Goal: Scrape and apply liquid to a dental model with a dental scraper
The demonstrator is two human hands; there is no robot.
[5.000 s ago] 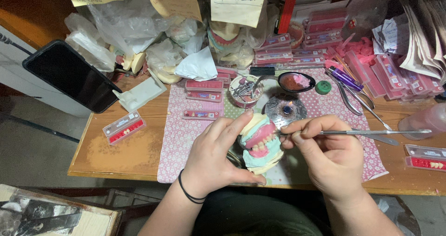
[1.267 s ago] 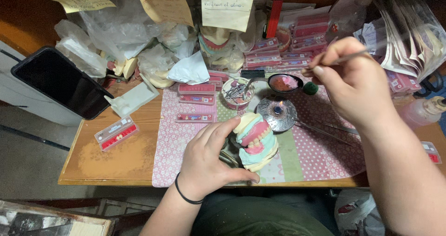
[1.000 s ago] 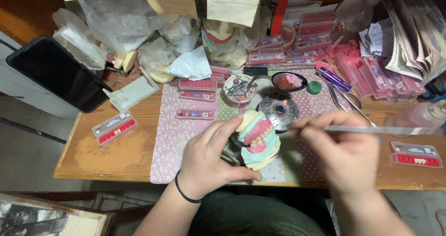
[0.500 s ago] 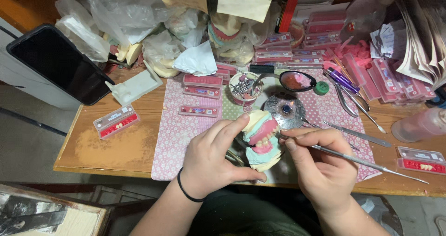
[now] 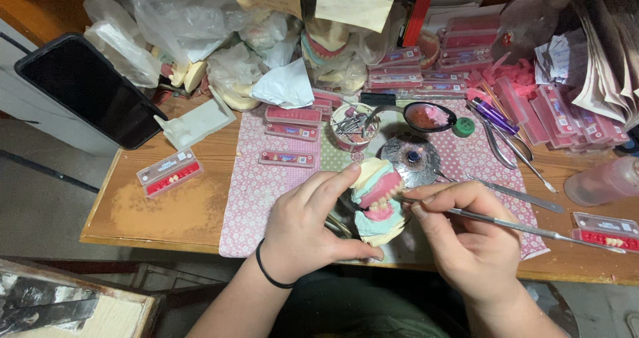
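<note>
Two hands meet over the near edge of the worktop [image 5: 166,211], and between them we see a dental model [image 5: 378,201]: pale green and cream plaster blocks with pink gums and a row of small teeth. Our left hand [image 5: 309,235] cups the model from its left side, the forefinger stretched up to its top and the thumb curled under its base, so the fingers are closed around it. A black band [image 5: 266,275] circles that wrist. Our right hand [image 5: 469,235] sits just to the right of the model, thumb and fingers pinched on a thin metal tool [image 5: 526,229]. The tool's long handle runs off to the right, above the worktop, while its working end points at the pink gum; we cannot tell whether the tip touches it.

Both hands and the model hover above a pink patterned mat [image 5: 256,185]. Just behind the model lies a round metal dish [image 5: 413,160], and beyond that a dark spoon [image 5: 429,116] holding pink wax. Flat pink boxes of teeth [image 5: 293,115] lie on the mat to the left. A black phone [image 5: 86,88] rests at the far left corner, well apart from the hands.
</note>
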